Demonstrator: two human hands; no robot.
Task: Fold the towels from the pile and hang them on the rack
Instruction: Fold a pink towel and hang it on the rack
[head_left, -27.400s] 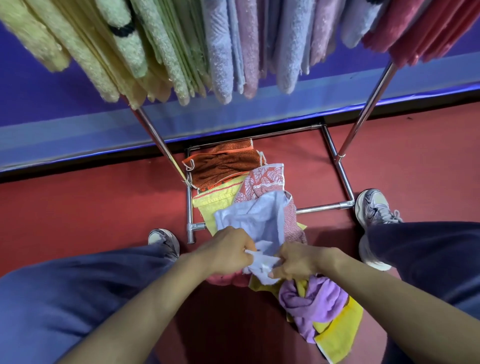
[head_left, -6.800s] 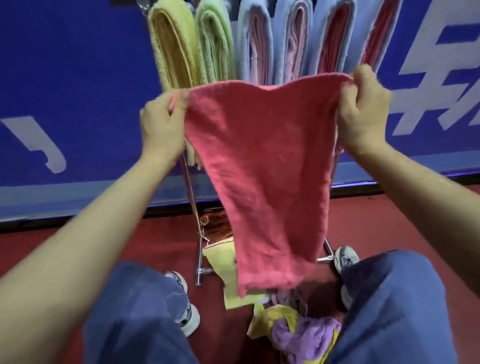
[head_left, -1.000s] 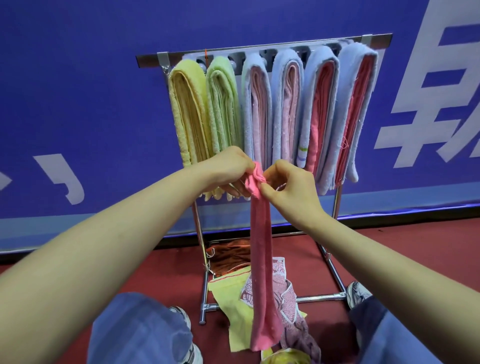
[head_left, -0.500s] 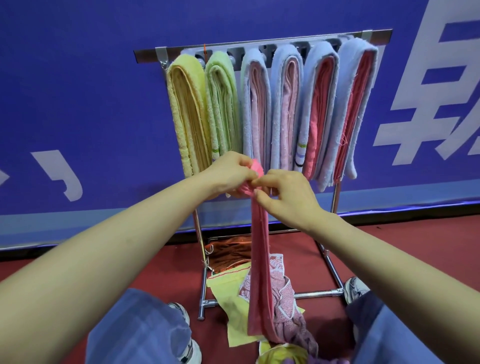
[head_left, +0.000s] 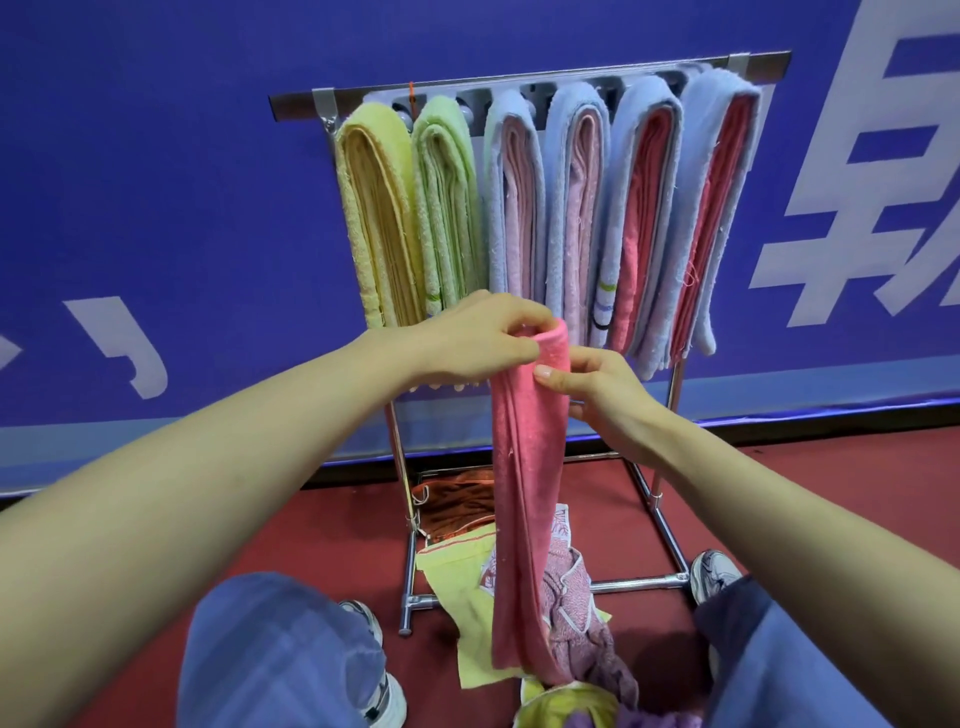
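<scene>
The pink towel (head_left: 524, 493) is folded lengthwise into a narrow strip and hangs vertically from both hands. The left hand (head_left: 478, 338) grips the upper end, with its fingers curled over the fold. The right hand (head_left: 597, 395) pinches the strip just below the left hand, with the thumb on the near face and the fingers behind. The lower end hangs far below both hands, in front of the pile (head_left: 571, 603); contact with the pile cannot be determined. The pile lies on the red floor (head_left: 311, 545) beneath the hands. It comprises a patterned pink cloth, a yellow cloth (head_left: 457, 587) below the left hand and an orange-brown towel (head_left: 457, 501) farther back inside the base frame. Directly beyond the hands stands the metal rack (head_left: 519, 83), with its top bar above them. Six folded towels hang from it side by side. The yellow towel (head_left: 374, 208) and the green towel (head_left: 447, 208) hang above the left hand. Four blue towels (head_left: 566, 208) with pink or red inner layers hang above and to the right of the right hand. One shoe (head_left: 714, 571) stands below the right hand beside the rack base. A blue wall (head_left: 156, 182) with white characters is behind the rack.
</scene>
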